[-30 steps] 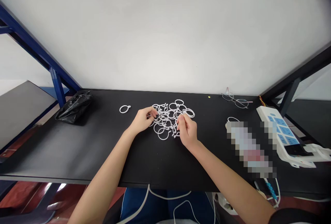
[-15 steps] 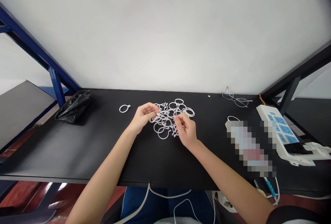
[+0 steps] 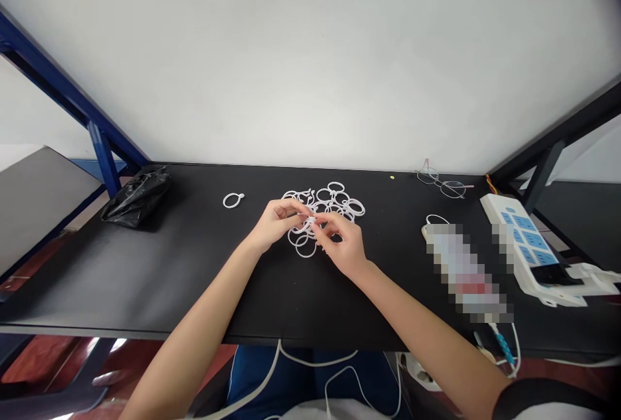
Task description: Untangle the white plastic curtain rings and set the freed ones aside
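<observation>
A white plastic ring (image 3: 311,219), its shape mostly covered by fingers, is pinched at its small end piece between both hands. My left hand (image 3: 277,222) is closed on it from the left, thumb and forefinger together. From the right, my right hand (image 3: 343,242) grips the same spot with its fingertips. Beneath and behind the hands lies a loose pile of thin white rings (image 3: 305,257), some with gaps and small knobbed ends. One closed ring with a knob (image 3: 241,196) lies apart, left of my left hand.
A crumpled black plastic bag (image 3: 138,198) lies at the far left of the black table (image 3: 194,277). Eyeglasses (image 3: 452,188) rest near the wall. On the right are a pixelated phone-like object (image 3: 466,271) with a cable and a white power strip (image 3: 526,245).
My right hand has moved left from the pile's right side to meet my left hand. The left hand has shifted slightly right, and the fingertips now come together at the ring.
</observation>
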Available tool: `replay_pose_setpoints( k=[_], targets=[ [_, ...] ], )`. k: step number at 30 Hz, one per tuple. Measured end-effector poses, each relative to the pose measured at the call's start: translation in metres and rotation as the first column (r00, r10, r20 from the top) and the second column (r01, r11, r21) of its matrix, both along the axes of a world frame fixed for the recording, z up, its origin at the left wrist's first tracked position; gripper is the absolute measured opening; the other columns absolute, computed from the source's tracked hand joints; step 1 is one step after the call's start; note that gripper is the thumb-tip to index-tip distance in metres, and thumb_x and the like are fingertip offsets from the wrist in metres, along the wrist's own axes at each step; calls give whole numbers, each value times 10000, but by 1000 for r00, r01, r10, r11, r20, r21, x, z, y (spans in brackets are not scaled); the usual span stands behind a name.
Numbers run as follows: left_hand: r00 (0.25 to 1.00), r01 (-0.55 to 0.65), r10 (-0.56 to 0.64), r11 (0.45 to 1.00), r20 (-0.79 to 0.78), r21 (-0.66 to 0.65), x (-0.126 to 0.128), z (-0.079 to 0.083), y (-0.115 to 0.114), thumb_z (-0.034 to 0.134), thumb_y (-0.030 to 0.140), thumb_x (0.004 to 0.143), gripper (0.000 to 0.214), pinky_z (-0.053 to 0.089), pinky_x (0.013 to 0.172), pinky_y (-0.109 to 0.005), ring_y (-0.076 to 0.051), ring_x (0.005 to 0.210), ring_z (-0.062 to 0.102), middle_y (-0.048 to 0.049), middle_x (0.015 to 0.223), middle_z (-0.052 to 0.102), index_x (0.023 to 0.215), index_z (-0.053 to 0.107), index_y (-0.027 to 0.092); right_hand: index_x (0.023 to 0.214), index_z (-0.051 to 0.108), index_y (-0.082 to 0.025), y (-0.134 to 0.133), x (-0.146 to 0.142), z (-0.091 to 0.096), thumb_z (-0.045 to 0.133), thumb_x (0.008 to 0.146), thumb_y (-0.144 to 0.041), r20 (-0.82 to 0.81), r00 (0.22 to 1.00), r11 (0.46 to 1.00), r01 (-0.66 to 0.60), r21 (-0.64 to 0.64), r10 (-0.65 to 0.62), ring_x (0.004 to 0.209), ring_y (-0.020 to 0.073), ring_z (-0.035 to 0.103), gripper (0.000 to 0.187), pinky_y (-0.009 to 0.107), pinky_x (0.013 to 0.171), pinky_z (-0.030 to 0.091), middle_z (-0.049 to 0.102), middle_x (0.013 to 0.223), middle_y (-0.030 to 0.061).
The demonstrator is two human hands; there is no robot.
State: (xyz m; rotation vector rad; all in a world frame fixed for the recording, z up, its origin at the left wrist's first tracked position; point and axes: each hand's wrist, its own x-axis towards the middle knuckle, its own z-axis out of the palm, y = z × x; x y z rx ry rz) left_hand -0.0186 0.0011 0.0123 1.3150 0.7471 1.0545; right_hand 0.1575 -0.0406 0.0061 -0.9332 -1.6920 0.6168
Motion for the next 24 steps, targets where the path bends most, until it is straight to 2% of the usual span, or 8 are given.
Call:
replay_pose_setpoints(
  k=[7,11,13,15,17,20,22,24],
  targets=[
    [1000,11,-11,999,21,-36,-1,0,0,742,207,725,69,538,685,-246,-143,758,664,-55,870,716,736,709,147,929,654,-200,-1,-1,2,564,903,-253,26,1000,999,-1,-36,2,499,87,573,108,236,496,495,681,822,30],
    [997,-76,77,996,3,-50,4,0,-2,704,280,773,168,546,727,-276,-180,873,658,-65,941,699,891,685,163,934,647,-202,0,1,-2,571,908,-265,-6,999,999,37,-37,-37,487,91,574,103,242,488,488,670,805,24],
    [989,-143,143,990,-22,-4,11,1,-5,639,349,827,239,540,712,-282,-190,892,645,-67,956,676,985,655,170,941,645,-206,0,2,-3,579,907,-281,-43,997,997,61,-44,-63,474,90,570,107,242,473,484,667,808,21],
    [972,-201,213,972,-97,121,17,0,-10,560,404,877,293,513,656,-266,-171,806,627,-61,914,653,1035,635,169,946,646,-206,0,2,-3,588,903,-288,-80,994,996,71,-57,-75,467,89,566,109,241,465,482,664,799,17],
    [930,-246,316,916,-190,317,22,-1,-16,541,410,891,292,467,626,-258,-141,686,573,-45,823,632,1017,640,166,945,646,-205,0,1,-3,594,901,-282,-106,993,996,50,-74,-58,467,87,567,103,239,461,478,661,797,17],
    [854,-291,476,771,-209,566,24,-5,-23,484,397,922,307,413,628,-278,-137,623,510,-40,711,595,825,655,161,928,645,-203,-2,-2,-1,597,899,-266,-120,993,996,-19,-93,8,464,81,567,84,236,459,467,665,821,22],
    [830,-312,529,705,-179,637,21,-7,-24,392,407,956,410,395,624,-290,-148,614,500,-43,661,568,730,638,168,915,644,-205,-3,-4,-1,599,896,-267,-105,993,995,-59,-85,50,462,77,555,79,236,461,460,664,815,17],
    [816,-325,554,673,-163,664,18,-9,-24,335,418,971,472,380,605,-294,-150,585,481,-38,614,532,693,630,175,905,646,-208,-4,-4,-1,604,891,-277,-71,995,996,-70,-58,66,466,76,527,82,240,474,455,660,797,12]
  ],
)
